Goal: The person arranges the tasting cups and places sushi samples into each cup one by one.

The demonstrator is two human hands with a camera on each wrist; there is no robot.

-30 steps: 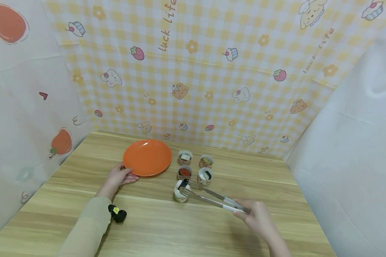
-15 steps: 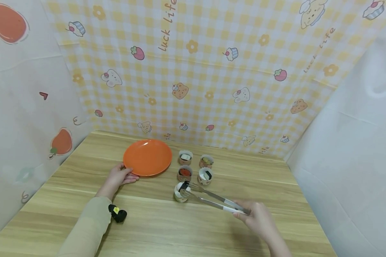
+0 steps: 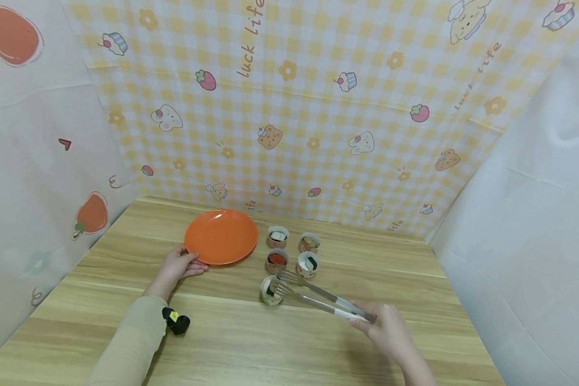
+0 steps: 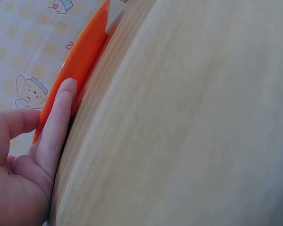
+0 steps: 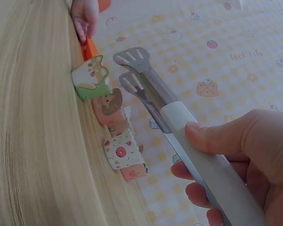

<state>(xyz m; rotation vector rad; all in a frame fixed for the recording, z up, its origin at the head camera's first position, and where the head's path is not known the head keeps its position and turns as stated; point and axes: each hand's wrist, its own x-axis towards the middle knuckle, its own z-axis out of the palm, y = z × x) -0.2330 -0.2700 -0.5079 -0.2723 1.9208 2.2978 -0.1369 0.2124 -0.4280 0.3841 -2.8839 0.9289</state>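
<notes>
My left hand pinches the near left rim of an orange plate; in the left wrist view the thumb is on the upper side and the fingers lie along the underside. My right hand grips tongs by their white handles. Their slotted metal tips stand apart, with nothing between them in the right wrist view, just over the nearest paper cup. Inside that cup sits a white rice piece with a black band, partly covered by the tips in the head view.
Behind the nearest cup stand several more paper cups: one with red filling, one with a white and black piece, one with white filling and one with yellowish filling. A patterned cloth rises behind the wooden table.
The rice piece, earlier sticking up between the tong tips, now sits lower in the nearest cup, and the tips are free of it. The left hand and plate have stayed put.
</notes>
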